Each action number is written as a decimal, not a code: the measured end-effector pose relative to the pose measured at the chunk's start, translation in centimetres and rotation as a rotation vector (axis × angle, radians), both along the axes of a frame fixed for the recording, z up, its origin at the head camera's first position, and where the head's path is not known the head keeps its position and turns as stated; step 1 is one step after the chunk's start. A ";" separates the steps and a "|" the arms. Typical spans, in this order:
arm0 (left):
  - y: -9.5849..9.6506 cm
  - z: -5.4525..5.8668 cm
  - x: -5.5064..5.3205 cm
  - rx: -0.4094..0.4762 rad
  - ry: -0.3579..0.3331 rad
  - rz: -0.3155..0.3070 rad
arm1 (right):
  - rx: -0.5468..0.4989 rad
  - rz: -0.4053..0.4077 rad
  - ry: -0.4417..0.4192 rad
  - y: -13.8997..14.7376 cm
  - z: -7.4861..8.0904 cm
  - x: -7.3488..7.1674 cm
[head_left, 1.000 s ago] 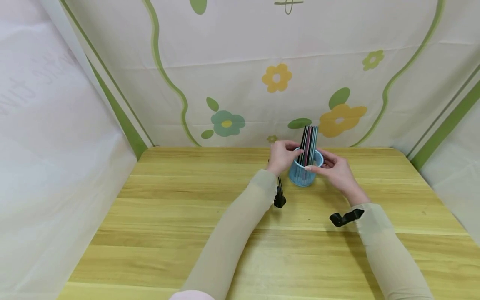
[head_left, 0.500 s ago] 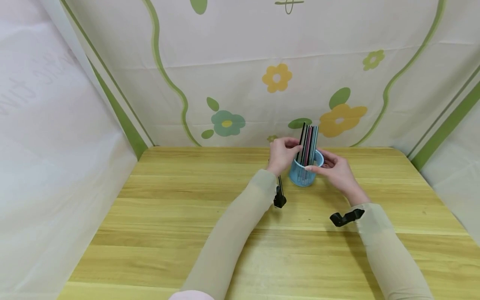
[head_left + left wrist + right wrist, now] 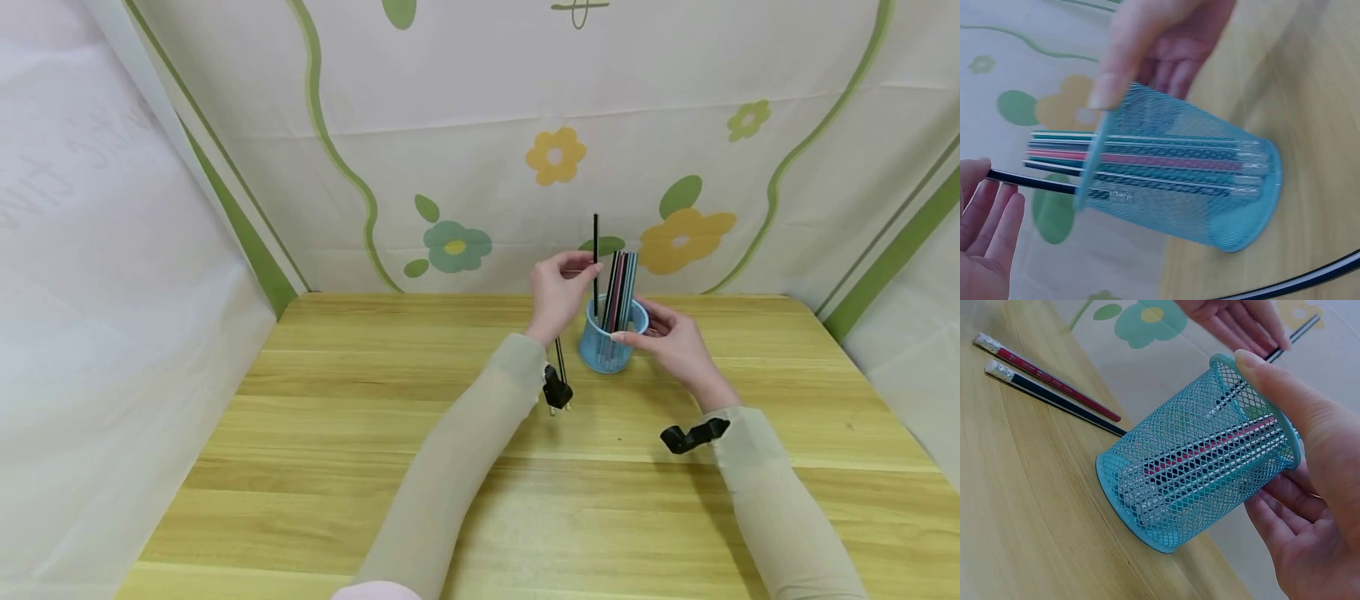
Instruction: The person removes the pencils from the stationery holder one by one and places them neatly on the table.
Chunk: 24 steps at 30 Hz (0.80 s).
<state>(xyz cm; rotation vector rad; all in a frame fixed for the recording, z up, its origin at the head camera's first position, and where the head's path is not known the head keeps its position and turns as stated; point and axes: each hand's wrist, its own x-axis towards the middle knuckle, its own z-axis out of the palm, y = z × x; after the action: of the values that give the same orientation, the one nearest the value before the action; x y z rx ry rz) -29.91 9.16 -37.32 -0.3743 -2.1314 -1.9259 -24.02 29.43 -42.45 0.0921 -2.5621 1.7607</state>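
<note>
My left hand [image 3: 553, 293] pinches a black pencil [image 3: 596, 229] between thumb and fingers. This pencil stands upright, its lower end inside the rim of a light blue mesh pencil cup [image 3: 1179, 462]. Its eraser end [image 3: 1121, 196] shows through the mesh in the left wrist view. Thumb and fingers of my right hand [image 3: 678, 348] hold the cup's rim from the right side. Several striped pencils [image 3: 1060, 150], black, pink-red and teal, lean together inside the cup, eraser ends down.
On the wooden table [image 3: 315, 467], left of the cup, lie a red pencil [image 3: 1054, 378] and a black pencil [image 3: 1054, 402] with white erasers. My left forearm partly hides them in the head view. Behind the table hangs a flowered cloth [image 3: 480, 100]. Black camera mounts sit at both wrists.
My left hand has risen, drawing one black pencil upward and slightly left, apart from the bunch. My right hand and the cup have stayed in place.
</note>
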 end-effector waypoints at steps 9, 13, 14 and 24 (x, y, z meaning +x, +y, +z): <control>-2.0 1.5 -0.2 0.180 -0.007 -0.005 | 0.023 -0.014 0.000 -0.1 0.1 0.2; -2.7 1.7 -0.2 0.263 -0.031 -0.013 | 0.023 -0.008 0.012 -0.1 0.0 0.2; -2.9 1.8 -0.2 0.276 -0.033 -0.015 | 0.024 -0.008 0.012 -0.1 0.0 0.2; -5.0 0.9 0.7 0.265 -0.044 -0.017 | 0.023 -0.012 -0.001 -0.2 0.1 0.3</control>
<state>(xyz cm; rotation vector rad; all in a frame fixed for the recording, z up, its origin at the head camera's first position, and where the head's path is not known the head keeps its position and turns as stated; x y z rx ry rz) -29.25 4.15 -36.45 -0.3008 -1.8690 -2.2088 -23.71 29.23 -42.36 0.0771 -2.5786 1.7280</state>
